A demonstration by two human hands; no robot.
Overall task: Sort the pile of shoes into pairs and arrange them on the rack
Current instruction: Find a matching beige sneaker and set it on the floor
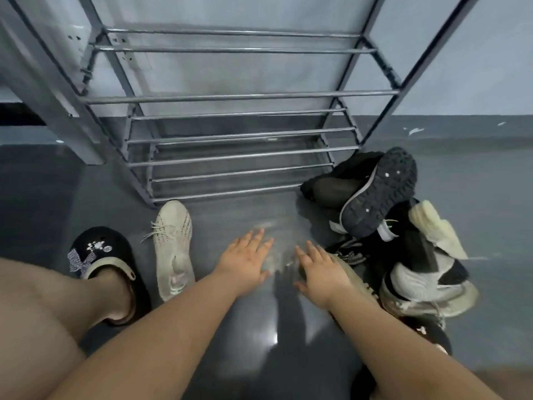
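A grey metal shoe rack (230, 96) stands straight ahead, its bar shelves bare. One cream knit sneaker (173, 249) lies alone on the floor at the left, toe toward the rack. The pile of shoes (398, 235) is at the right: a black sneaker (380, 192) sole-up on top, black and white sneakers below, a pale shoe (432, 226) at the far side. My left hand (245, 261) hovers flat over the floor, fingers spread, holding nothing. My right hand (320, 269) is spread too, over the toe of a beige sneaker (354, 275) at the pile's near edge.
My left foot in a black clog (109, 255) with charms rests beside the cream sneaker. A grey post (52, 90) stands left of the rack. The wall runs behind the rack, and the glossy grey floor (274, 327) lies between my arms.
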